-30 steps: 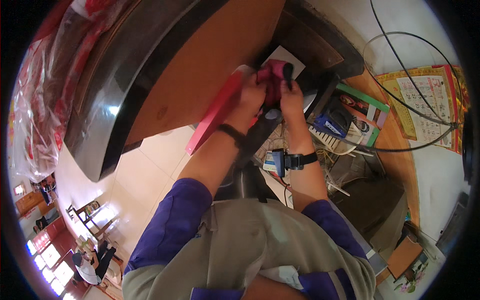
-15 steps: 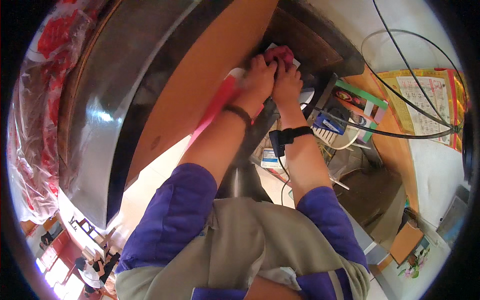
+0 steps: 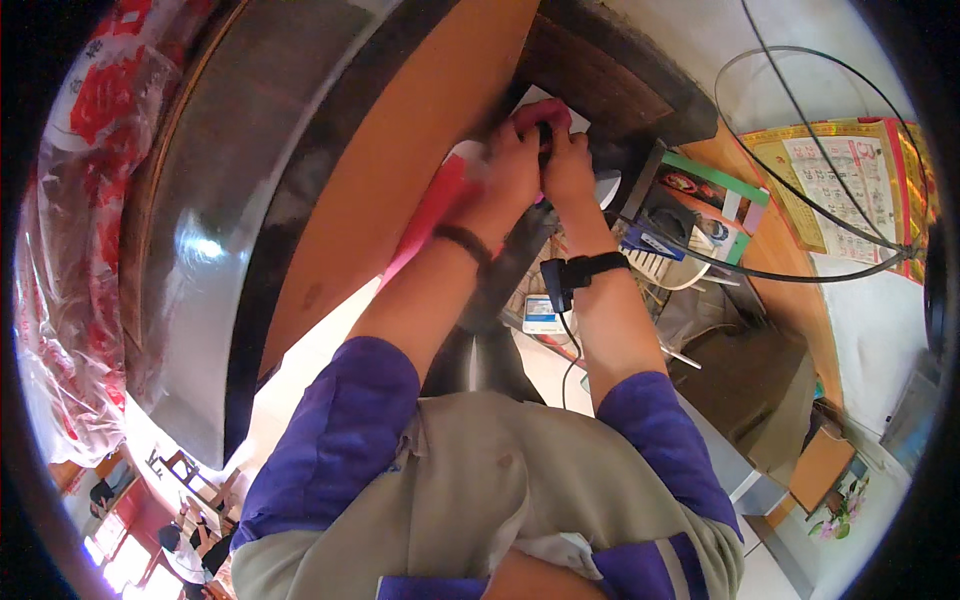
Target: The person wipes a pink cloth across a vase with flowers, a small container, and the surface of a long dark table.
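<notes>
Near the top centre of the frame, a bunched, deep-pink fabric item (image 3: 540,112) with a dark patch sits between the person's two hands. The left hand (image 3: 514,165) grasps it from the left with curled fingers, and the right hand (image 3: 567,167) grips it from the right; the hands are close together. A flat white sheet (image 3: 581,123) shows behind the fabric. A dark band (image 3: 462,243) circles the left wrist, and a black strap with a small black device (image 3: 560,285) is on the right forearm.

Left of the hands, a flat pinkish-red piece (image 3: 418,222) slants beside a large brown wooden panel (image 3: 385,130) edged in glossy black. At right of centre are a blue box-shaped device (image 3: 650,241) and a green-edged, printed carton (image 3: 745,205). Black looped cables (image 3: 815,277) cross the upper right, partly over a printed paper calendar (image 3: 830,190). Clear plastic wrapping with red print (image 3: 75,300) fills the left edge; another person (image 3: 183,553) appears at lower left.
</notes>
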`<state>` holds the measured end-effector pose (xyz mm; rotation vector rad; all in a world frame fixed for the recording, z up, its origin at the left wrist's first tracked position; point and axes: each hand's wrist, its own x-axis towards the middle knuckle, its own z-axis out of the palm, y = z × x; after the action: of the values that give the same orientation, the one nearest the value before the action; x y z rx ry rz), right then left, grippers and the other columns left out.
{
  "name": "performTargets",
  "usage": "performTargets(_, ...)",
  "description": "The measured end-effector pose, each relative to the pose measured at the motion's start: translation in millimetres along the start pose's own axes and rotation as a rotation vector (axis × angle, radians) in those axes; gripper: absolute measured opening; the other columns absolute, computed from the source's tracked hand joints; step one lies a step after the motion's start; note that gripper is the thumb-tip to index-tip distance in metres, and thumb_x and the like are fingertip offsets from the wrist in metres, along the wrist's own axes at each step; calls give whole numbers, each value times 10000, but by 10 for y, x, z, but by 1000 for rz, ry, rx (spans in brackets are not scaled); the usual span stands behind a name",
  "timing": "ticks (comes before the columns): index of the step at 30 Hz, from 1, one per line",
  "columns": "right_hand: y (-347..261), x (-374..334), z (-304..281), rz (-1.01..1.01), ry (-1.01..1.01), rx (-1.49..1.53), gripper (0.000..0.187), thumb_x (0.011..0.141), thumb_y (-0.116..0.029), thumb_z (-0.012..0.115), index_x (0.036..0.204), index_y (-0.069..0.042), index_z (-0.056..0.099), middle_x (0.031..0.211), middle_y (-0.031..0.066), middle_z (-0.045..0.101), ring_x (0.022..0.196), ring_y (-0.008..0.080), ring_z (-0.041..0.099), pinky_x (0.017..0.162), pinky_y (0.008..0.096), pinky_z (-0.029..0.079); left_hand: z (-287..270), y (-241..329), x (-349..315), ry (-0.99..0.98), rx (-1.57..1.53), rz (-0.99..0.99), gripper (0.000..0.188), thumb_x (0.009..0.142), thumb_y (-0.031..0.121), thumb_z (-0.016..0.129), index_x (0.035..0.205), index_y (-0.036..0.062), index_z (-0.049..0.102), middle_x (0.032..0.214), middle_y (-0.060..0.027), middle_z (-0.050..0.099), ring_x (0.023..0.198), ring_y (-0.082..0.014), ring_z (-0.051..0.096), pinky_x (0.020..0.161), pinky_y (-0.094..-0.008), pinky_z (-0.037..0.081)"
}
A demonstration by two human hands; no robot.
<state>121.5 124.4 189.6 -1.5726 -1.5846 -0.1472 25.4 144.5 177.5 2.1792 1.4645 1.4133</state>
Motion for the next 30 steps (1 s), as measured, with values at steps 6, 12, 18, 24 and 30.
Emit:
performTargets(6, 85, 180, -232, 118, -289, -112, 338, 813, -230, 542, 1136, -133, 516, 1070, 208, 533, 937, 389, 576, 763, 444, 501, 202, 123, -219, 86, 30, 4, 438, 770, 111, 565, 1188, 17, 475, 1106, -235, 521, 1042, -400, 480, 890, -430, 408)
performTargets(12, -157, -442, -596, -104, -104, -135, 326, 775, -134, 565, 1090, -61, 519, 1049, 230, 534, 848, 394, 592, 710, 449, 504, 359, 93, -628, 135, -347, -143, 323, 781, 143, 591, 1069, 20, 512, 903, -231, 609, 871, -392, 582, 733, -443, 461)
performTargets(18, -84, -724, -410, -119, -122, -13, 368, 786, -100, 520, 1141, -14, 478, 1117, 294, 468, 884, 428, 569, 719, 470, 503, 83, 98, -463, -35, -699, -266, 197, 864, 168, 471, 987, 32, 542, 942, -133, 573, 867, -250, 519, 793, -353, 425)
performTargets(24, -327, -833, -199, -30, -112, 65, 439, 800, -77, 509, 1222, -7, 413, 1172, 296, 414, 947, 443, 530, 763, 476, 484, 216, -400, -103, -135, -809, -498, 255, 909, 229, 387, 886, 28, 543, 858, -76, 561, 794, -213, 486, 762, -337, 422)
performTargets(30, -213, -771, -243, 195, -48, 143, 532, 770, -72, 552, 1269, -9, 378, 1153, 303, 418, 971, 473, 504, 807, 469, 458, 695, -367, 18, -160, -234, -226, 302, 868, 263, 441, 931, -12, 548, 898, -241, 599, 848, -371, 585, 732, -423, 461)
